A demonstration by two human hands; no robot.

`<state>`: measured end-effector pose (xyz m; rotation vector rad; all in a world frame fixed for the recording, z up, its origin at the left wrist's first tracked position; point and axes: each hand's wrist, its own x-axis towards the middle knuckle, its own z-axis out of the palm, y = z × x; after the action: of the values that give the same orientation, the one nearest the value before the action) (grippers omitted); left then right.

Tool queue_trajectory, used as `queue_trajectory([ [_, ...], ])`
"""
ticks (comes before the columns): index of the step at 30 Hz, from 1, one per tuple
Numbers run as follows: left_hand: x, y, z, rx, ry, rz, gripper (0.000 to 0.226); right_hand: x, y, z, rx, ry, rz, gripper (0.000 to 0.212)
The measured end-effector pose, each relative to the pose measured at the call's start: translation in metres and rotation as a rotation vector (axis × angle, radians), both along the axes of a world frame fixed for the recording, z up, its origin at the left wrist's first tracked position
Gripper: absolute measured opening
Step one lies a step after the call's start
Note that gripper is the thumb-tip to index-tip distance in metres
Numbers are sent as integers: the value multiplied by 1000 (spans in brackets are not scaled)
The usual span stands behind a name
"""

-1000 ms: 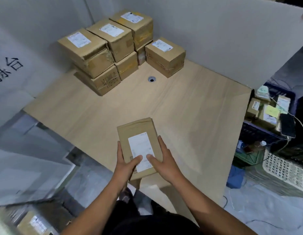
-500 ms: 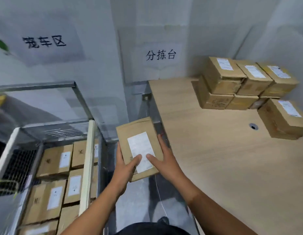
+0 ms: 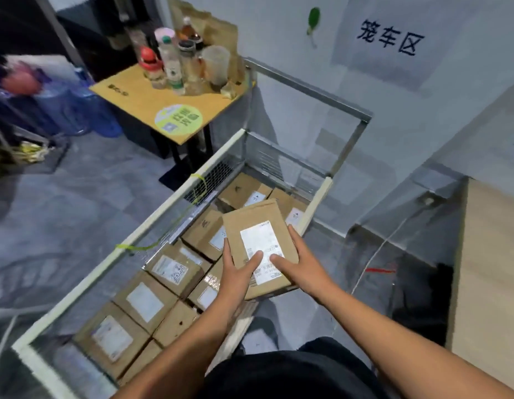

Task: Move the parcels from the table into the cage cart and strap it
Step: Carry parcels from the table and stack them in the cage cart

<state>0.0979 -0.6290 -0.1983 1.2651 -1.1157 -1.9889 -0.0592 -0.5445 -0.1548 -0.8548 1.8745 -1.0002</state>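
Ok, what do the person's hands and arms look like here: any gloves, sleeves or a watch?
The left hand and right hand are bare: no gloves, rings or watch show. The left forearm and right forearm are uncovered down to the frame's edge, so no sleeve is visible. The only clothing in view is a black garment at the bottom.

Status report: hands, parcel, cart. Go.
Gripping parcel: left hand, right hand. Held over cage cart, not yet set down. Packed boxes below; no obstruction seen.
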Motion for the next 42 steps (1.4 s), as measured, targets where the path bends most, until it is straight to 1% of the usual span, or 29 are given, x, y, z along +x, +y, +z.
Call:
queue_trajectory([
  [3, 22, -9, -15, 51, 20, 124, 79, 15, -34, -4, 56, -6, 126, 73],
  [6, 37, -16, -23, 123, -15, 282, 74, 26, -63, -19, 93, -22, 250, 71],
  [8, 46, -20, -34, 162, -42, 367, 65, 29, -81, -33, 145, -40, 341, 69],
  [9, 50, -22, -38, 195, -60, 385, 64, 32, -89, -41, 170, -44, 385, 66],
  [10, 55, -25, -40, 239, -78, 397, 70, 34, -97, -50, 190, -52, 420, 66],
  [12, 64, -29, -50, 322, -133, 435, 89, 39, -113, -71, 245, -79, 469, 76],
  [13, 68, -31, -58, 320, -164, 464, 87, 43, -121, -80, 274, -98, 510, 80],
  [14, 70, -32, -64, 306, -201, 500, 79, 47, -128, -91, 295, -133, 557, 79],
  [16, 71, -32, -82, 322, -276, 568, 74, 50, -142, -123, 351, -208, 604, 64],
  [17, 69, -33, -92, 329, -304, 599, 68, 50, -147, -141, 375, -211, 615, 58],
  [18, 68, -34, -103, 326, -321, 625, 63, 51, -152, -157, 390, -194, 626, 58],
  [20, 65, -36, -126, 365, -338, 654, 64, 51, -159, -187, 435, -174, 636, 66],
  [21, 63, -36, -139, 377, -350, 659, 62, 50, -162, -203, 441, -184, 636, 68],
  [22, 62, -37, -152, 364, -371, 657, 56, 49, -164, -218, 435, -194, 646, 67],
  [23, 59, -38, -168, 351, -394, 651, 50, 47, -165, -233, 431, -195, 669, 62],
  [25, 55, -39, -197, 342, -433, 670, 51, 44, -169, -259, 454, -192, 731, 52],
  [26, 54, -39, -210, 334, -446, 685, 51, 44, -171, -272, 471, -202, 753, 51],
  [27, 54, -39, -224, 327, -459, 691, 53, 45, -173, -286, 491, -210, 767, 54],
  [29, 57, -36, -252, 291, -519, 686, 56, 48, -175, -315, 540, -214, 772, 74],
  [31, 63, -31, -276, 232, -608, 652, 59, 51, -173, -339, 572, -220, 779, 86],
  [33, 69, -24, -297, 197, -747, 569, 69, 52, -167, -356, 590, -226, 848, 90],
  [35, 75, -17, -315, 227, -897, 454, 88, 55, -163, -367, 620, -211, 895, 94],
  [37, 82, -11, -330, 242, -989, 367, 99, 59, -161, -376, 648, -180, 906, 96],
  [39, 86, -7, -341, 246, -1051, 291, 106, 65, -162, -386, 676, -121, 933, 98],
  [42, 93, -6, -360, 224, -1120, 230, 108, 71, -163, -402, 717, -30, 970, 99],
])
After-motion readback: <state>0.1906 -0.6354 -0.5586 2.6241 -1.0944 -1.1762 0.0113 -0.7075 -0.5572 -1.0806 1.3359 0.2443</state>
